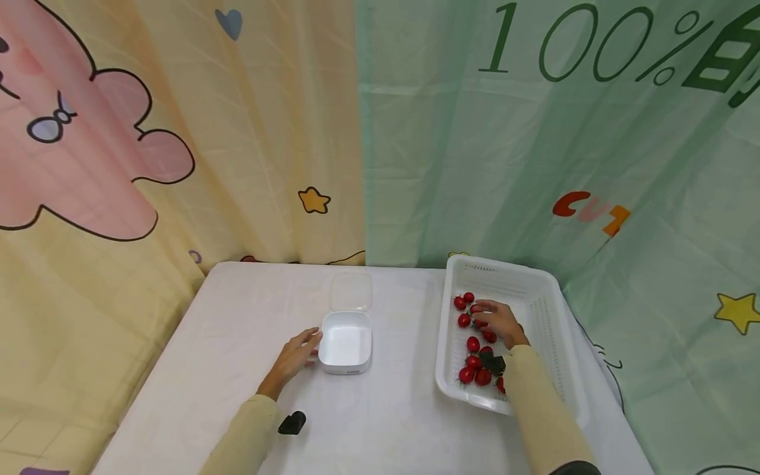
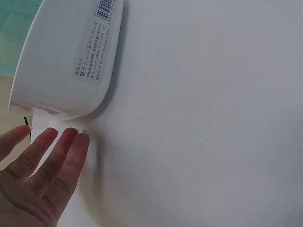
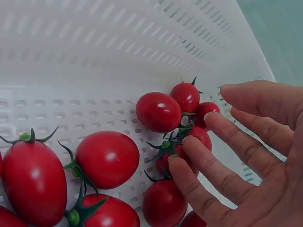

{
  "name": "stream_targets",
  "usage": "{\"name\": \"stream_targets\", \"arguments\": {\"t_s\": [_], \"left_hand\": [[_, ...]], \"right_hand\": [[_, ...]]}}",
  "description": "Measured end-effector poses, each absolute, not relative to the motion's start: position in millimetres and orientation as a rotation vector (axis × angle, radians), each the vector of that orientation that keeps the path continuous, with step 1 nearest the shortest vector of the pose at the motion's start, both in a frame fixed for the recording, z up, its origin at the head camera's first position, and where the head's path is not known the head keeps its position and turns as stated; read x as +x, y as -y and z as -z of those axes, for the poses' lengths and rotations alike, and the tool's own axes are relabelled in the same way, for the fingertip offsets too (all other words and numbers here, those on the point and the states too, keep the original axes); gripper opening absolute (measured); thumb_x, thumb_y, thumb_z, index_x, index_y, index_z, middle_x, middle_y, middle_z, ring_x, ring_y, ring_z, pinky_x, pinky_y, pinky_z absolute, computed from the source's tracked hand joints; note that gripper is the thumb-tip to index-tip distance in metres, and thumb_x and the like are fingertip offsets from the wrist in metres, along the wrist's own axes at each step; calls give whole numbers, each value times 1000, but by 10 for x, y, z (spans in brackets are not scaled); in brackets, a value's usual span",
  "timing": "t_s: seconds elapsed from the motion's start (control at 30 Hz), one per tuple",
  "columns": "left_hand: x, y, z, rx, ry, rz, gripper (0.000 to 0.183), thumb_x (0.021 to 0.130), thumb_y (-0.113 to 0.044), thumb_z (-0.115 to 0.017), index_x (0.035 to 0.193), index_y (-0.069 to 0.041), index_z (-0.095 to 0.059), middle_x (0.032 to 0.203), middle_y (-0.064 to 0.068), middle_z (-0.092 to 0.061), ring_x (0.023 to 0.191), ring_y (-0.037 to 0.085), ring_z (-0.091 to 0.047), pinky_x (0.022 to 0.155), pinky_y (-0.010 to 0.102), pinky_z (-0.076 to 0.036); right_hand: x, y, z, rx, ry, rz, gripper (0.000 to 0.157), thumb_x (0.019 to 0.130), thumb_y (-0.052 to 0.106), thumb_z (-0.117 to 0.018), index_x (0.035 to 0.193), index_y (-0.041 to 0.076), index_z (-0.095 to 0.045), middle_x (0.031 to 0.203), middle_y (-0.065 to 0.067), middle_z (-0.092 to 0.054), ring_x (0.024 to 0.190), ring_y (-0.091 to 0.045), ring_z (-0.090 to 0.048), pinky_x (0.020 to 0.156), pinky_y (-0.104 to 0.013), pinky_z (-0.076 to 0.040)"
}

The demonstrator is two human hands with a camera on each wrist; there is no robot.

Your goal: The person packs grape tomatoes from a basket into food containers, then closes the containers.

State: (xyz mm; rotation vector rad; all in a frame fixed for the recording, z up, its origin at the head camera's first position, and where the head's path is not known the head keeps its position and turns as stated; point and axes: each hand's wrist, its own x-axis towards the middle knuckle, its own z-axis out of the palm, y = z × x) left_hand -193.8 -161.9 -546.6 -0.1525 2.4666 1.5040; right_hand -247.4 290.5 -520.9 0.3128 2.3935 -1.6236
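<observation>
A square white food container (image 1: pixel 346 343) stands upright on the table with nothing inside it. My left hand (image 1: pixel 291 357) is at its left side, fingers fairly straight. In the left wrist view the fingertips (image 2: pixel 71 135) come close to the container's wall (image 2: pixel 66 52); whether they touch it I cannot tell. My right hand (image 1: pixel 500 320) reaches into a white perforated basket (image 1: pixel 549 310) over several red cherry tomatoes (image 1: pixel 473 362) with green stems. Its fingers (image 3: pixel 227 177) are spread, the tips at a cluster of tomatoes (image 3: pixel 158 112), none gripped.
A clear lid (image 1: pixel 351 292) lies behind the container. The white-covered table (image 1: pixel 404 409) stretches between container and basket. The basket's raised rim (image 1: pixel 442 330) surrounds the tomatoes. Printed curtains (image 1: pixel 285 132) hang behind the table.
</observation>
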Motion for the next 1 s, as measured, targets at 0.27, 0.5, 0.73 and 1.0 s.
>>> {"name": "stream_targets", "arguments": {"t_s": [0.27, 0.5, 0.73, 1.0], "left_hand": [[-1946, 1589, 5605, -208, -2362, -1621, 50, 99, -24, -54, 139, 4, -44, 129, 26, -53, 94, 26, -62, 76, 37, -59], [-1946, 1569, 5646, -288, -2253, -1677, 51, 99, -24, -53, 140, 4, -42, 129, 25, -53, 93, 24, -61, 75, 36, -59], [-1955, 1574, 5646, -313, -2178, -1715, 57, 100, -31, -52, 142, 7, -39, 133, 26, -51, 104, 29, -59, 83, 38, -57], [-1957, 1597, 5690, -318, -2081, -1777, 59, 101, -31, -48, 141, 10, -37, 133, 26, -49, 113, 33, -53, 90, 40, -54]], "right_hand": [[-2518, -2867, 5316, 337, -2325, 1651, 49, 93, 9, -60, 137, -8, -45, 132, -26, -51, 105, -27, -61, 93, -43, -53], [-2545, -2795, 5315, 367, -2328, 1556, 52, 92, 12, -62, 138, -6, -45, 137, -26, -49, 111, -32, -59, 97, -44, -50], [-2582, -2769, 5332, 403, -2323, 1538, 51, 92, 13, -63, 137, -5, -48, 134, -24, -52, 110, -34, -59, 96, -43, -50], [-2591, -2752, 5350, 368, -2311, 1534, 47, 91, 14, -64, 133, -5, -53, 133, -24, -50, 105, -31, -58, 98, -46, -49]]}}
